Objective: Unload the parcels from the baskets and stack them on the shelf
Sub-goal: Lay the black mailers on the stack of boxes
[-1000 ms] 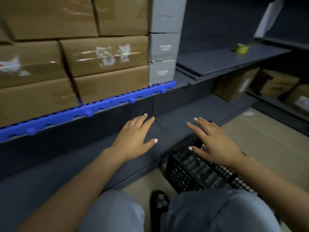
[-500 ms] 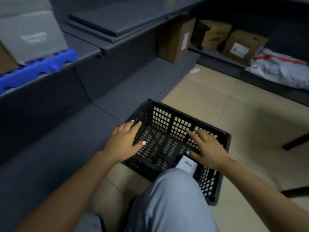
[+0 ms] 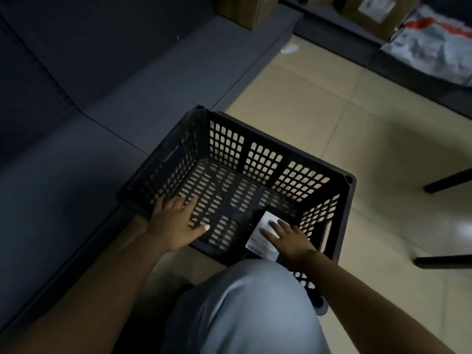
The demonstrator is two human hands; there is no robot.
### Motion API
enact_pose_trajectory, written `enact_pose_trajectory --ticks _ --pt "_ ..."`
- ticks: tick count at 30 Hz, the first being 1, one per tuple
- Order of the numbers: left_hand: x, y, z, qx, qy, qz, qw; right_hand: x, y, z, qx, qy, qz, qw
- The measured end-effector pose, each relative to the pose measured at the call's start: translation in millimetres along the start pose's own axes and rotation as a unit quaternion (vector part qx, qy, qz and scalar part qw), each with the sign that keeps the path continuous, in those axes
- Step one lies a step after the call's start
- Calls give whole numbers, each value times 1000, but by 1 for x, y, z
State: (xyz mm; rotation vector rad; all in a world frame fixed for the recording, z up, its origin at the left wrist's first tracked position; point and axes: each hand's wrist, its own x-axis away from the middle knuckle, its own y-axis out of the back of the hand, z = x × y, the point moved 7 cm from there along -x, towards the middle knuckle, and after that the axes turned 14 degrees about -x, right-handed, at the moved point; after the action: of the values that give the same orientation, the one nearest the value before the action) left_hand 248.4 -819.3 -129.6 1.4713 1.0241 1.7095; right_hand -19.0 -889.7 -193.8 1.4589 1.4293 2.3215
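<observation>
We see the basket on the floor, just right of the low shelf. A parcel lies in its near right corner, under the right hand; the left hand is over its left side.

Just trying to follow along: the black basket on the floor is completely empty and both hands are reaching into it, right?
Not quite. The head view shows the black basket is not empty: a dark parcel with a white label lies at its near right corner, under the fingers of the right hand. The rest holds: the basket sits on the floor, and the left hand reaches in too.
</observation>
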Motion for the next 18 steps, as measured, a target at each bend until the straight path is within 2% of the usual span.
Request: enact_pose_trajectory --ticks 4,12,18 --pt "-1 -11 -4 -49 1 -86 995 -21 -23 0 60 31 33 997" --pt "-7 -17 -5 -21 -3 -139 990 -63 -53 -5 198 80 46 976" --pt "-6 -16 -4 -13 8 -162 987 -104 -73 -4 263 77 -21 962"
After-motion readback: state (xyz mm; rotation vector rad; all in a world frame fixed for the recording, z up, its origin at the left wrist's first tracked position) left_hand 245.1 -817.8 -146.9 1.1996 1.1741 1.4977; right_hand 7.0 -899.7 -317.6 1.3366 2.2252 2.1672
